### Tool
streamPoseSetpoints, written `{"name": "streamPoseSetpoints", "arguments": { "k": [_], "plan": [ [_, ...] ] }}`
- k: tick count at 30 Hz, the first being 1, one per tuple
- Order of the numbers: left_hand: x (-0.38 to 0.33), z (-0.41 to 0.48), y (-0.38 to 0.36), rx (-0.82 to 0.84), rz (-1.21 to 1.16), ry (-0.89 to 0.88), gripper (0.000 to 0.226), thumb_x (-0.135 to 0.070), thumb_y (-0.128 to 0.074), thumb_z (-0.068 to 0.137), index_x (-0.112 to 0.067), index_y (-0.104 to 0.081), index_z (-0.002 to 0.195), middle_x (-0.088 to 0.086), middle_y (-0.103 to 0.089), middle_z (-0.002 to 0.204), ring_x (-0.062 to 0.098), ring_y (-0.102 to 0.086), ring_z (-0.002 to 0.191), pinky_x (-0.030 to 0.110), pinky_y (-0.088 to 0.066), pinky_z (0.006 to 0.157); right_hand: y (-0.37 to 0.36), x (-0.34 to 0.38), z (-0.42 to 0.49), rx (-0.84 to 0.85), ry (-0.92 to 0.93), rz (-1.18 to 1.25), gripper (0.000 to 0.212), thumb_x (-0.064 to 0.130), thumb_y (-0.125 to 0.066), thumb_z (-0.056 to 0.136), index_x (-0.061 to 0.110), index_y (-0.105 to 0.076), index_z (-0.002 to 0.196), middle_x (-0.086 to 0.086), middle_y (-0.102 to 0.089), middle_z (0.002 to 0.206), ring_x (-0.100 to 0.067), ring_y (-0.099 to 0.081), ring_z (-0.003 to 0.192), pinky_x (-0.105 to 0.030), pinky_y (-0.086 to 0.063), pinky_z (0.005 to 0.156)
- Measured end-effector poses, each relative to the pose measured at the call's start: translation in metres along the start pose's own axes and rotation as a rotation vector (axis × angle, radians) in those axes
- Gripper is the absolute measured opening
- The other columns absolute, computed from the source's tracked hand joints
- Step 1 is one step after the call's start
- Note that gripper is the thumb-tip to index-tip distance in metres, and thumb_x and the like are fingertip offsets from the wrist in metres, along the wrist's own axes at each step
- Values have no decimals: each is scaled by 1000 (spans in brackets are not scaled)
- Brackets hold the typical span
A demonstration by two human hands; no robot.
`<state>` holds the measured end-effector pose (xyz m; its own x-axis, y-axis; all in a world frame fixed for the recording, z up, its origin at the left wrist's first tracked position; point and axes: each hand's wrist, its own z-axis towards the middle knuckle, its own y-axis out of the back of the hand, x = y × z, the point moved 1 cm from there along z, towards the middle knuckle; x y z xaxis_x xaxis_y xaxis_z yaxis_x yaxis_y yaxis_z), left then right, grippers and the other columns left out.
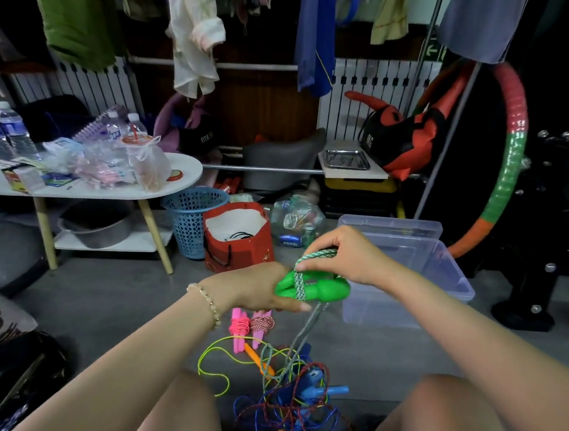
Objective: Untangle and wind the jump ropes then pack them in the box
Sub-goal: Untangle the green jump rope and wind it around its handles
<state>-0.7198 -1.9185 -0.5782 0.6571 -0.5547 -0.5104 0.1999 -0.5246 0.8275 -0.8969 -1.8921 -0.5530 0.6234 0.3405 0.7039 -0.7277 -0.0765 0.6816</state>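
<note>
My left hand (260, 288) grips the two green handles (320, 289) of a jump rope, held side by side above the floor. My right hand (344, 261) pinches the green-and-white braided rope (299, 284) and holds a loop of it across the handles. The rope's loose end hangs down into a tangled pile of ropes (292, 393) between my knees, with blue, yellow, red and orange strands and handles. Two wound pink ropes (251, 324) lie on the floor under my left hand. A clear plastic box (429, 271) stands open to the right.
A red paper bag (236, 235) and a blue mesh basket (192, 220) stand on the floor ahead. A white oval table (183, 176) with bottles and bags is at the left. A hoop (509, 161) leans at the right. Clothes hang behind.
</note>
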Motion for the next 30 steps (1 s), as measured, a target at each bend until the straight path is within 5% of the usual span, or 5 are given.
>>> {"name": "streamPoseSetpoints", "arguments": {
  "k": [8,15,17,21,30],
  "plan": [
    [-4,-8,-2,-85,72,-103,32,-51,-60,86,-19,-60,85,4,-65,76,13,-56,65,29,-42,63,-4,-4,-1,254,-181,376,11,22,-73,78,21,-74,89,10,-74,83,0,-65,81,-16,-48,74],
    [6,-13,-20,-89,-493,-189,22,-39,-52,93,-20,-52,82,-3,-54,61,8,-48,48,20,-40,50,-19,-12,-10,374,-432,971,92,77,-31,77,4,-59,124,-18,-61,124,-30,-56,118,-37,-45,100],
    [9,-11,-25,-134,-643,-137,34,-49,-49,88,-15,-51,85,-5,-54,57,10,-47,45,21,-40,47,-29,-18,-10,315,-407,1121,105,84,-45,66,2,-51,131,-20,-56,127,-30,-58,106,-31,-51,81],
    [13,-3,-35,-216,-913,-18,44,-56,-48,79,-13,-48,88,-5,-54,55,12,-46,46,21,-40,44,-47,-23,-16,202,-315,1082,73,74,-36,78,15,-56,114,2,-47,74,-8,-33,58,-22,-30,55],
    [7,24,-56,-349,-1232,90,40,-41,-52,88,-12,-41,112,0,-53,58,12,-48,45,22,-41,42,-59,-37,-28,-89,-340,755,30,34,-40,98,10,-58,99,2,-44,63,-6,-32,47,-19,-25,46]
  ]
}}
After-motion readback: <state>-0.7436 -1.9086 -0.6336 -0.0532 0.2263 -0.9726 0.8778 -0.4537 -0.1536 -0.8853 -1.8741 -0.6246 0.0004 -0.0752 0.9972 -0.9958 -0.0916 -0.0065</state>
